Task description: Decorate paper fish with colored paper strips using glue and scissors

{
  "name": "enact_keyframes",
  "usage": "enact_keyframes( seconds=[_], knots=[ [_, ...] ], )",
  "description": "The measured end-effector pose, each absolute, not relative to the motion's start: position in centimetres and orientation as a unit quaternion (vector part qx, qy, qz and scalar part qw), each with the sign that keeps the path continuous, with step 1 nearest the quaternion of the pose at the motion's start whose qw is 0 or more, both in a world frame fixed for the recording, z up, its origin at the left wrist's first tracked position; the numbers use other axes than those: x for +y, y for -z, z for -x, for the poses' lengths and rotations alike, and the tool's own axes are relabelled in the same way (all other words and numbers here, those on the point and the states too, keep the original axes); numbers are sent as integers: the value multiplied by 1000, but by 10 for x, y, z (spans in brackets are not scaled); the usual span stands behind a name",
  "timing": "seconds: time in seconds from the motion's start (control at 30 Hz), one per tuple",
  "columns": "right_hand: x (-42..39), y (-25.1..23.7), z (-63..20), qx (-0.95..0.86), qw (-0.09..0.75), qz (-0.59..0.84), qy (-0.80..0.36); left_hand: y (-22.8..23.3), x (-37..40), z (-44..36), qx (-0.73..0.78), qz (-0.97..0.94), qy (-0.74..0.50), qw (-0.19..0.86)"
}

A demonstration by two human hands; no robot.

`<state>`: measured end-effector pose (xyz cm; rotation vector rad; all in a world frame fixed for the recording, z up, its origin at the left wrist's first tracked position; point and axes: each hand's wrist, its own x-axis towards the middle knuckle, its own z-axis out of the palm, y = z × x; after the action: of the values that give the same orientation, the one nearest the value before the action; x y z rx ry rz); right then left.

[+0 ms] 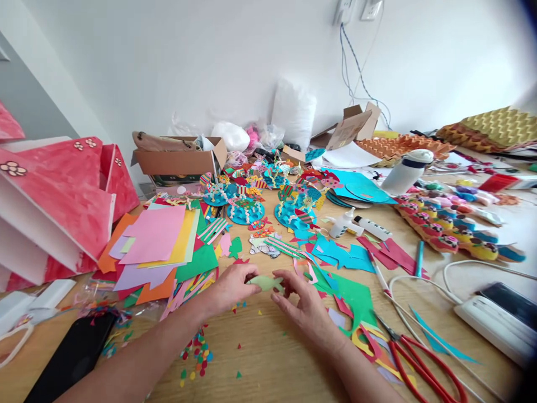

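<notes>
A small light green paper fish (265, 282) is held up just above the table in the middle of the view. My left hand (232, 288) pinches its left end between thumb and fingers. At the tail on the right, my right hand (304, 307) has its fingers curled around the paper, with the thumb below. Just beyond lie a green paper fish (235, 247), a pink paper fish (225, 244) and white fish cut-outs with drawn lines (271, 248). Loose coloured paper dots (201, 352) are scattered on the table nearer me.
Red-handled scissors (413, 358) lie at the right among green paper scraps (352, 296), near a white power strip (490, 324). Stacked coloured paper (155, 235) and a black phone (71, 358) are left. Glue bottles (342, 223) and blue fish-decorated plates (247, 212) stand farther back.
</notes>
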<state>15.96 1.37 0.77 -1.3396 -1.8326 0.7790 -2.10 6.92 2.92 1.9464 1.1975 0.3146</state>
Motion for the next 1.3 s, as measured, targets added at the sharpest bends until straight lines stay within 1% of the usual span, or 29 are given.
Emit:
enact_keyframes(
  seconds=[0.1, 0.2, 0.3, 0.4, 0.57, 0.73, 0.87, 1.0, 1.17, 1.3],
  knots=[
    [18, -3, -159, -675, 380, 530, -344, -23, 65, 18, 461, -742, -139, 467],
    [22, 4, -160, -660, 395, 535, -351, -19, 60, 19, 455, -709, -158, 515],
    [23, 7, -160, -657, 401, 526, -361, -18, 49, 21, 468, -682, -179, 533],
    [23, 6, -160, -669, 387, 512, -375, -16, 35, 23, 483, -673, -205, 521],
    [22, -1, -162, -706, 338, 492, -380, -16, 16, 33, 518, -711, -197, 432],
    [24, -5, -169, -736, 297, 486, -366, -22, 16, 57, 573, -762, -175, 244],
    [26, -6, -172, -743, 275, 500, -351, -22, 27, 63, 538, -818, -159, 131],
    [26, -9, -172, -748, 253, 522, -322, -14, 45, 53, 491, -853, -149, 93],
    [24, -11, -173, -772, 212, 527, -284, -5, 67, 45, 508, -848, -139, 69],
    [23, -13, -171, -793, 199, 517, -253, -1, 67, 39, 489, -858, -133, 78]
  ],
)
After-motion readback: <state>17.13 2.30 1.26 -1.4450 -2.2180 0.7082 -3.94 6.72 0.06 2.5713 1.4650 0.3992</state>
